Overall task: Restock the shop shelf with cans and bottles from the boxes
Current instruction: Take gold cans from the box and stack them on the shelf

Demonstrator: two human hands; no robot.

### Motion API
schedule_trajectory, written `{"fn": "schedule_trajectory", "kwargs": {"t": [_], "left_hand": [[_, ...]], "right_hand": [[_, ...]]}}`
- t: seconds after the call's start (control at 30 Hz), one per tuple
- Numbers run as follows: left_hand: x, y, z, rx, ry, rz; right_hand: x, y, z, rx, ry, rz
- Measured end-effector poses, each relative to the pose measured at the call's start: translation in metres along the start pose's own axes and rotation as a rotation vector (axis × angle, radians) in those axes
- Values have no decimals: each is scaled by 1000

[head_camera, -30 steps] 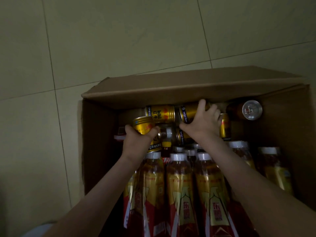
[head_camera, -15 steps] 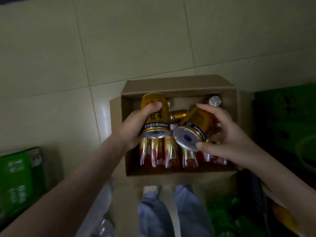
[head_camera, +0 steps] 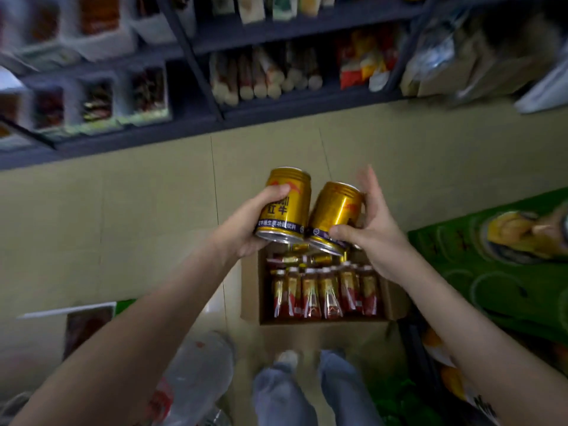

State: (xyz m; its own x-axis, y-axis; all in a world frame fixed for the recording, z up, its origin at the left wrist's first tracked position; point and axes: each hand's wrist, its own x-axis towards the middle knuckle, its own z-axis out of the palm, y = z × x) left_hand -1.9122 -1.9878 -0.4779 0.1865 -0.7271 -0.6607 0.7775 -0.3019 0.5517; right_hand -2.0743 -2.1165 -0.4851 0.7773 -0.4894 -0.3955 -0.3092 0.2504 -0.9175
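— So, which way does the shelf lie from the cans?
— Ahead, and higher in the head view. From the left: the left grip [head_camera: 246, 229] is clamped round the lower half of the left gold can [head_camera: 284, 204], thumb across the label. That can stands nearly upright, its top pointing at the shelf [head_camera: 261, 113]. Its lower rim touches the right gold can [head_camera: 335, 215], which leans with its top tipped to the right. The right grip [head_camera: 375, 238] pinches that one near the base, thumb in front. The fingers behind are partly spread and blurred, so I cannot tell how many bear on it.
— Which hand is nearer?
— The left, slightly, I judge: its can's top reaches higher toward the dark shelf edge. A bare strip of floor [head_camera: 399, 155] lies between both cans and the shelf, so they are well apart from it.
— And the rest of the stock?
— Below the hands the cardboard box [head_camera: 250, 287] stands open on the floor, with red-and-gold bottles [head_camera: 310, 295] upright in a row and more gold cans lying at its far end.
— What differs from half a second ago?
— Then both cans hung just over the box, the right one showing its silver base to the camera, and no shelf showed. Now they are higher, that base faces downward, and the shelf fills the top.
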Motion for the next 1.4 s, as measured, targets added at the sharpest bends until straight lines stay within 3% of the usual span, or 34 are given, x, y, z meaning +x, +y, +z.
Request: {"fn": "schedule_trajectory", "kwargs": {"t": [0.1, 0.23, 0.4, 0.57, 0.73, 1.0, 1.17, 1.4], "left_hand": [[-34, 21, 26, -14, -49, 62], [-72, 44, 60, 11, -165, 122], [-120, 75, 121, 219, -319, 172], [-164, 84, 212, 464, -498, 185], [-209, 60, 308, 740, -743, 237], [-329, -34, 445, 1005, -1195, 368], [-438, -141, 508, 1021, -1449, 304], [-577, -305, 547, 967, -1530, 106]], "right_hand": [[-27, -38, 13, 248, 173, -18], [-66, -92, 29, 541, 145, 43], [-133, -159, 25, 530, 271, -45], [-222, -209, -3, 692, 432, -171], [-339, -234, -26, 591, 628, -349], [-539, -227, -37, 380, 993, -501], [-677, -187, -23, 329, 1199, -532], [-844, -113, 5, 585, 1400, -600]]}}
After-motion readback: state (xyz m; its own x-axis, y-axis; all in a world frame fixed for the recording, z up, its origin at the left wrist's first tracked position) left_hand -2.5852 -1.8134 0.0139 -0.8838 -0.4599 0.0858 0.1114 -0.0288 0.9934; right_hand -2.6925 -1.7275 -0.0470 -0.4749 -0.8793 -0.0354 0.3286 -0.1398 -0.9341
